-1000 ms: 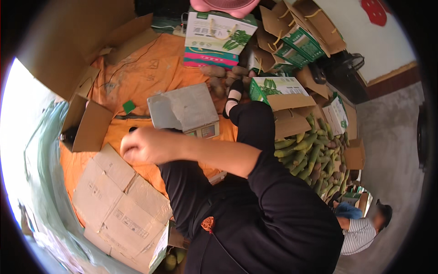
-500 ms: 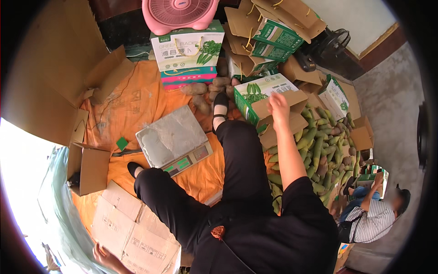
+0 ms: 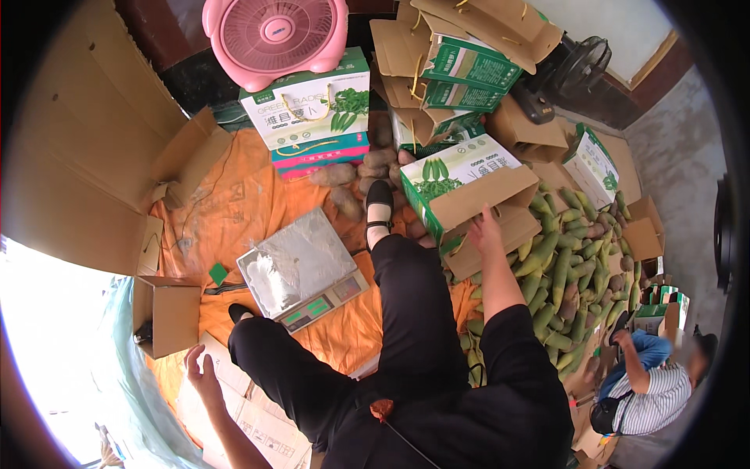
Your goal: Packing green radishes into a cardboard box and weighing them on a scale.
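Note:
I sit with black-trousered legs stretched over an orange cloth [image 3: 234, 211]. My right hand [image 3: 484, 228] reaches forward to the right and grips the brown flap of an open green-and-white carton [image 3: 461, 176]. My left hand [image 3: 201, 374] hangs low at the left, fingers apart and holding nothing, just above flattened cardboard sheets [image 3: 258, 426]. An electronic scale [image 3: 301, 270] with a film-covered pan stands between my feet.
A heap of long green radishes [image 3: 562, 273] lies right of the carton. Printed cartons [image 3: 308, 109] and a pink fan [image 3: 273, 35] stand at the back. A small open brown box [image 3: 164, 313] sits left. Another person [image 3: 644, 387] crouches lower right.
My left hand dropped from over the scale to the cardboard sheets at lower left. My right hand reached out to the carton flap and has stayed there.

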Available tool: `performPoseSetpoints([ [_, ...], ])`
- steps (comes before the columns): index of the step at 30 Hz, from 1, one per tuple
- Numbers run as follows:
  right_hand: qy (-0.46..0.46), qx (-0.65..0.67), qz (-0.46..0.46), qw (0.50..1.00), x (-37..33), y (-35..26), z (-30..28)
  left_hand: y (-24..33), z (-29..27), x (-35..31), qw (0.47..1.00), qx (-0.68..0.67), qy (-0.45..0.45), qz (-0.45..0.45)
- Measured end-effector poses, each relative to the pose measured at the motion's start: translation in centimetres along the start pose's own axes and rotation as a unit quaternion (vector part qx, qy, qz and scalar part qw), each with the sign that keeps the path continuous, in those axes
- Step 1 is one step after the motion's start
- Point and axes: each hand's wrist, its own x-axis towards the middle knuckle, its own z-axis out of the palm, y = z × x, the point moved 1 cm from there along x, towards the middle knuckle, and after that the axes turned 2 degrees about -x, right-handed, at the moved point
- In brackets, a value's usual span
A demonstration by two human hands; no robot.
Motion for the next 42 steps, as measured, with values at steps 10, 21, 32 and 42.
performPoseSetpoints([
  [10, -0.040, 0.027, -0.004, 0.999, 1.7, -0.3, 3.3, 4.6, 2.3, 0.8, 0.996, 0.002, -0.005, 0.090],
  [21, -0.037, 0.077, -0.131, 0.988, -7.8, -3.1, -2.7, 7.3, 1.8, -0.1, 0.989, 0.013, 0.024, 0.145],
  [32, -0.051, -0.141, -0.480, 0.865, -27.6, -9.0, 2.4, 10.0, 2.2, -1.2, 0.980, -0.016, 0.027, 0.194],
  [42, -0.240, -0.323, -0.735, 0.546, -34.8, -9.0, 13.8, 12.2, 2.4, -2.7, 0.968, -0.041, 0.046, 0.243],
])
